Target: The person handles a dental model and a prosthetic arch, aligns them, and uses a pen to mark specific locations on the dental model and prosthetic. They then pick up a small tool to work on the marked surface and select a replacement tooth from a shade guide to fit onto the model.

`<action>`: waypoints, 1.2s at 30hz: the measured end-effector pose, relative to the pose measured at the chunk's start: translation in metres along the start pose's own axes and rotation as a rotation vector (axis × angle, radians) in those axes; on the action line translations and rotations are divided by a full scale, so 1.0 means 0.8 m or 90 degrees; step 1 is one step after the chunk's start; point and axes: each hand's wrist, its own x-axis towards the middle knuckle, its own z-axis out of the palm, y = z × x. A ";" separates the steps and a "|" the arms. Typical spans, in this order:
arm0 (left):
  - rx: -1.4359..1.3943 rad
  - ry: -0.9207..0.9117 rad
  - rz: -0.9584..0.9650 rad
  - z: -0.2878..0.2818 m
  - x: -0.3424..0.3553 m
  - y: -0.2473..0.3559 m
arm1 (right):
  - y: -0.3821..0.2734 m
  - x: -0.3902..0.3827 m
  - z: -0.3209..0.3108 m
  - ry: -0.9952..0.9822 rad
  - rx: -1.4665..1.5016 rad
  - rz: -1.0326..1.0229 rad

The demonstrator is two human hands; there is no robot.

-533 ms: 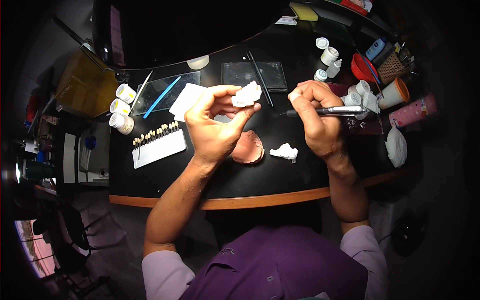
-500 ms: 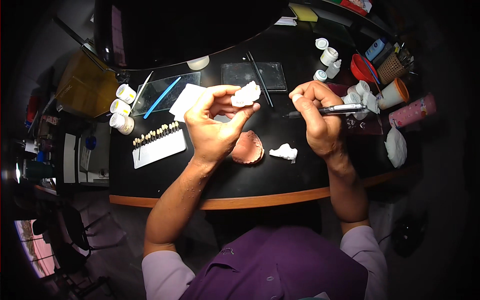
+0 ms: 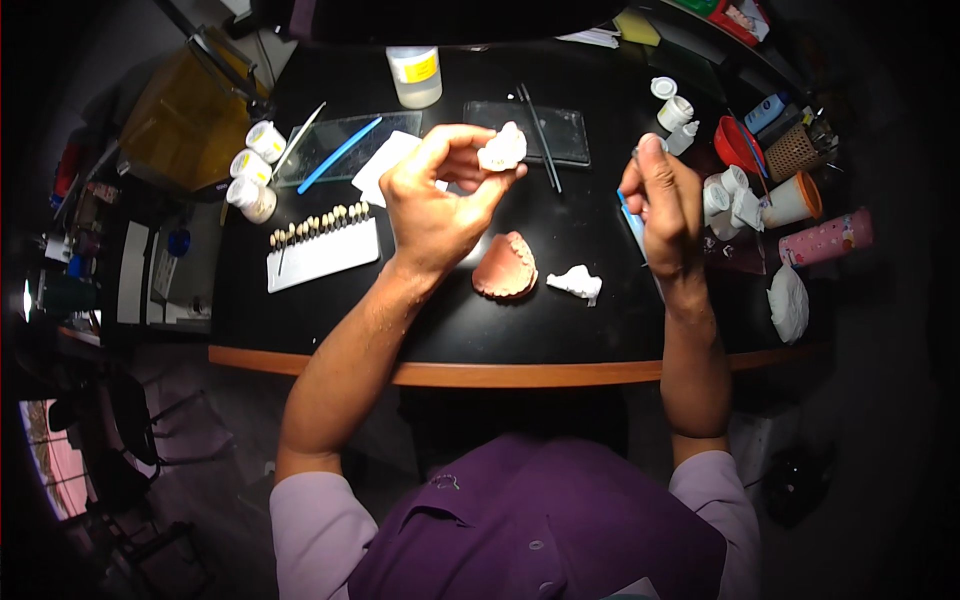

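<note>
My left hand point(image 3: 440, 205) pinches a small white plaster dental cast point(image 3: 503, 148) between thumb and fingertips, raised above the desk. Tooth shapes show along its edge. My right hand point(image 3: 668, 210) is closed, thumb uppermost, to the right of the cast and apart from it. The pen it held a moment ago is almost wholly hidden by the fingers now. Below my left hand a pinkish-brown dental arch model point(image 3: 505, 267) lies on the desk. A crumpled white piece point(image 3: 576, 284) sits to its right. Beside my right hand shows a light-blue strip-like thing point(image 3: 632, 225).
A tooth shade guide point(image 3: 325, 252), white jars point(image 3: 250, 200) and a blue-handled tool point(image 3: 340, 155) lie left. A clear bottle point(image 3: 415, 78) and dark slab point(image 3: 560, 135) stand behind. Right are a red bowl point(image 3: 738, 145), an orange-rimmed cup point(image 3: 793, 200) and a pink cylinder point(image 3: 825, 237).
My view has shifted, bringing the clear bottle into sight. My right hand has turned, hiding the pen and uncovering the light-blue thing. My left hand still holds the dental cast.
</note>
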 end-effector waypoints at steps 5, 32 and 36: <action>-0.001 0.038 0.049 -0.009 0.019 -0.011 | 0.000 0.003 -0.007 -0.022 -0.036 -0.010; -0.215 -0.136 -0.189 -0.026 0.017 0.001 | 0.020 -0.022 0.013 -0.348 -0.450 0.024; -0.265 -0.179 -0.213 -0.024 0.012 -0.001 | 0.016 -0.012 0.021 -0.139 -0.128 -0.055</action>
